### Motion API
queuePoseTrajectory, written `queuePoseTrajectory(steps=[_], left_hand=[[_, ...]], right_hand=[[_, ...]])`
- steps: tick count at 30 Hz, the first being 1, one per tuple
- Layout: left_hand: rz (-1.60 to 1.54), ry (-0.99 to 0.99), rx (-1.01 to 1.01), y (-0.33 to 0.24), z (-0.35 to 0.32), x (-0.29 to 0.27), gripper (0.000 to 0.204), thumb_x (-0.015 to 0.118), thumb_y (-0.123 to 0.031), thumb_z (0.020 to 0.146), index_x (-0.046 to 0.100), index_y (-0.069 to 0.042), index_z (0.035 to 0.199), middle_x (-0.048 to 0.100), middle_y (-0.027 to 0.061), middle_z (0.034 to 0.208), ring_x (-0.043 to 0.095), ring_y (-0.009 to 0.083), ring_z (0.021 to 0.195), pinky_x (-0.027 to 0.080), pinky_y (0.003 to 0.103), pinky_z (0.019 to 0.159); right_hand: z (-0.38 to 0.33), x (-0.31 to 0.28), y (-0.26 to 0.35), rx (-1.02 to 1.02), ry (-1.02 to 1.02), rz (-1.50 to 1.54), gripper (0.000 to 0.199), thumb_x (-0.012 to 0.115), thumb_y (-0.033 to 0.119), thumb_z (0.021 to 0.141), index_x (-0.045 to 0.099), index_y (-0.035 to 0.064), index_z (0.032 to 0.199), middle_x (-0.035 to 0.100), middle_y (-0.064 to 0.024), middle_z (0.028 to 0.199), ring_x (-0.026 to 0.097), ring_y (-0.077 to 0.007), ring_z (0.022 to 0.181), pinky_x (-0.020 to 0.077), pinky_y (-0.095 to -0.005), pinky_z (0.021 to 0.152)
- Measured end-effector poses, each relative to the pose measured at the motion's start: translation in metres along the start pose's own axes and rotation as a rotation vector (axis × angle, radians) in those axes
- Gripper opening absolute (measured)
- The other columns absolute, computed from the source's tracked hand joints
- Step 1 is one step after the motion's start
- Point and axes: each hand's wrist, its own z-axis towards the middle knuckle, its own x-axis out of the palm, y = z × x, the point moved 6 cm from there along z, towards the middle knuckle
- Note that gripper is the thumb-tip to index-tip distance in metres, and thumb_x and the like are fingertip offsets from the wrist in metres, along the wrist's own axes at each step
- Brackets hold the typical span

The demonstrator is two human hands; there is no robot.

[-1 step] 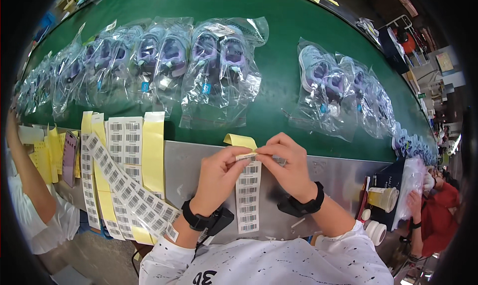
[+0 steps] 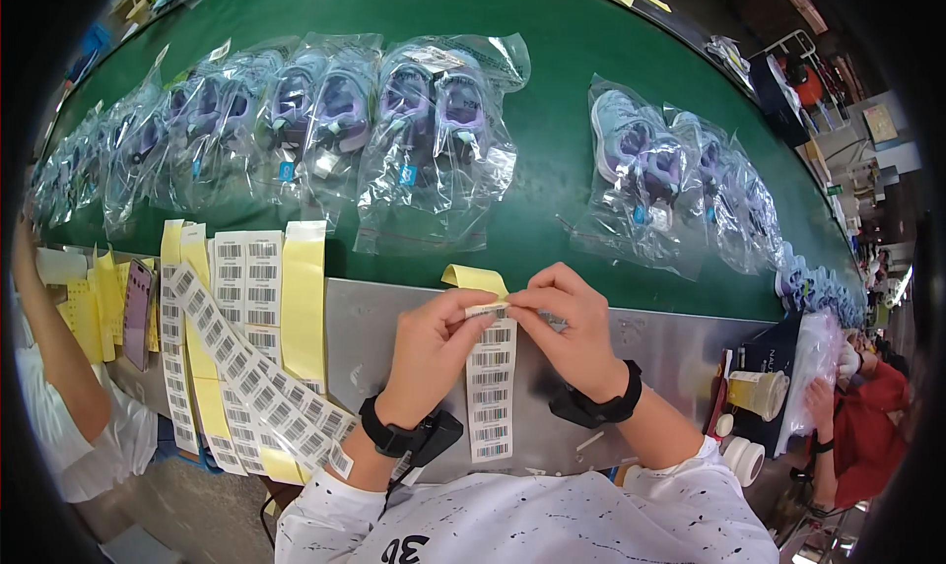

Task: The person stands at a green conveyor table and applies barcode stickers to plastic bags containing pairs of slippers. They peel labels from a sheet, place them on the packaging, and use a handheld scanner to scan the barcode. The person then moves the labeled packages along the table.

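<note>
My left hand and my right hand meet above the metal ledge, thumbs and fingertips pinched together. Between them is the upper end of a strip of white barcode labels, where one label appears bent up between the fingertips. The strip's lower part hangs down over the ledge, and its yellow backing curls away beyond my fingers. Whether that label is fully off its backing is hidden by my fingertips. Past my hands, a pair of light blue and purple sneakers lies in a clear plastic bag on the green surface.
More bagged sneakers line the green surface, with others at right. Label sheets drape over the metal ledge at left. A plastic cup stands right. Co-workers' arms show at both sides.
</note>
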Motion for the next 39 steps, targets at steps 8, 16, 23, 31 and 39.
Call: queuePoseTrajectory(steps=[8, 16, 23, 31, 39], left_hand=[[0.000, 0.040, -0.025, -0.005, 0.000, 0.006, 0.020, 0.066, -0.003, 0.088, 0.066, 0.002, 0.107, 0.072, 0.0065, 0.081, 0.065, 0.0056, 0.075, 0.051, 0.022, 0.065], [0.051, 0.082, -0.049, -0.004, 0.000, 0.005, 0.023, 0.063, 0.004, 0.088, 0.062, 0.004, 0.111, 0.071, 0.0087, 0.091, 0.066, 0.0083, 0.083, 0.053, 0.021, 0.071], [0.034, 0.151, -0.137, 0.007, 0.006, 0.010, 0.048, 0.062, 0.009, 0.085, 0.046, 0.003, 0.131, 0.065, 0.0123, 0.111, 0.065, 0.0140, 0.096, 0.054, 0.026, 0.081], [0.087, 0.131, -0.119, 0.004, 0.002, 0.002, 0.049, 0.061, 0.006, 0.088, 0.043, 0.002, 0.133, 0.065, 0.0131, 0.112, 0.066, 0.0125, 0.095, 0.051, 0.024, 0.078], [0.085, 0.137, -0.122, 0.006, 0.006, 0.013, 0.051, 0.061, 0.003, 0.089, 0.041, 0.003, 0.135, 0.065, 0.0149, 0.113, 0.065, 0.0107, 0.091, 0.049, 0.023, 0.076]], right_hand=[[0.005, -0.003, -0.006, -0.015, 0.013, 0.084, 0.010, 0.071, -0.001, 0.077, 0.069, -0.0002, 0.087, 0.058, -0.0058, 0.087, 0.058, -0.0148, 0.072, 0.0474, -0.0285, 0.061], [0.004, -0.005, -0.002, -0.112, 0.007, 0.001, 0.010, 0.072, -0.001, 0.075, 0.068, -0.0008, 0.083, 0.058, -0.0079, 0.086, 0.058, -0.0205, 0.075, 0.0471, -0.0297, 0.063], [0.003, 0.000, 0.016, -0.394, 0.010, -0.220, 0.013, 0.071, -0.002, 0.071, 0.062, -0.0021, 0.080, 0.057, -0.0107, 0.085, 0.055, -0.0279, 0.075, 0.0452, -0.0374, 0.064], [0.105, -0.065, 0.026, -0.155, -0.234, 0.154, 0.016, 0.068, -0.002, 0.080, 0.064, 0.0017, 0.095, 0.060, -0.0078, 0.096, 0.060, -0.0184, 0.084, 0.0478, -0.0293, 0.071], [0.300, -0.017, -0.099, 0.042, -0.316, -0.033, 0.098, 0.079, 0.012, 0.072, 0.019, 0.0075, 0.150, 0.063, -0.0215, 0.110, 0.066, -0.0307, 0.087, 0.0537, -0.0377, 0.077]])
